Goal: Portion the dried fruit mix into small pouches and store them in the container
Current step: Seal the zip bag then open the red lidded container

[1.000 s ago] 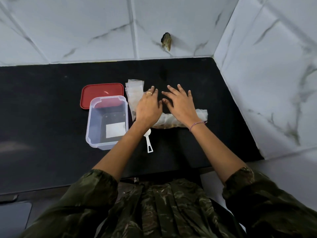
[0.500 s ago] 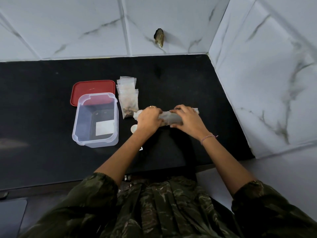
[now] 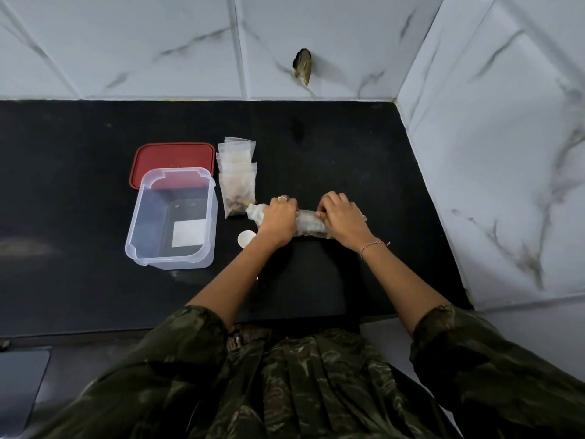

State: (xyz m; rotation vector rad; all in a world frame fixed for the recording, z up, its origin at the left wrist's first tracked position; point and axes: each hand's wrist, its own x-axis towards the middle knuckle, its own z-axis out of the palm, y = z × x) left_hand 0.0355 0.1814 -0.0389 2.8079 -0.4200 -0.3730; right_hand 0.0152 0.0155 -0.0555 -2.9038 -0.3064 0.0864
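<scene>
**Both hands clamped on the rolled-up fruit bag**

Watching from right here, so treat the bag as the middle of the dial, with 12 pointing at the back wall (image 3: 158,42).

The bag (image 3: 308,224) of fruit mix lies on its side on the black counter (image 3: 332,144), rolled into a fat tube running from 9 to 3. The left hand (image 3: 278,218) grips the 9 o'clock end with its fingers curled over the top. There's a ring (image 3: 282,198) on one finger, and a crumpled bit of plastic pokes out past the knuckles. The right hand (image 3: 343,221) grips the 3 o'clock end the same way, fingers hooked down over the roll, with a bracelet (image 3: 374,245) on the wrist. Only a short stretch of bag shows between the two hands.

At about 10 o'clock, just beside the left hand, the pouches (image 3: 239,188) lie in a small overlapping pile. The nearest one has brown mix in it, and I can't tell how many there are.

Further out at 9 is the tub (image 3: 212,217), clear, upright and open, with a white label (image 3: 189,233) on its floor. The red lid (image 3: 172,158) lies flat behind it, out towards 10. I can't tell if they're touching.

At 8, tucked by the left wrist, only the round white bowl of the scoop (image 3: 245,239) shows.

Up at 12 there's a rough hole (image 3: 303,67) in the back wall's tiles.
</scene>
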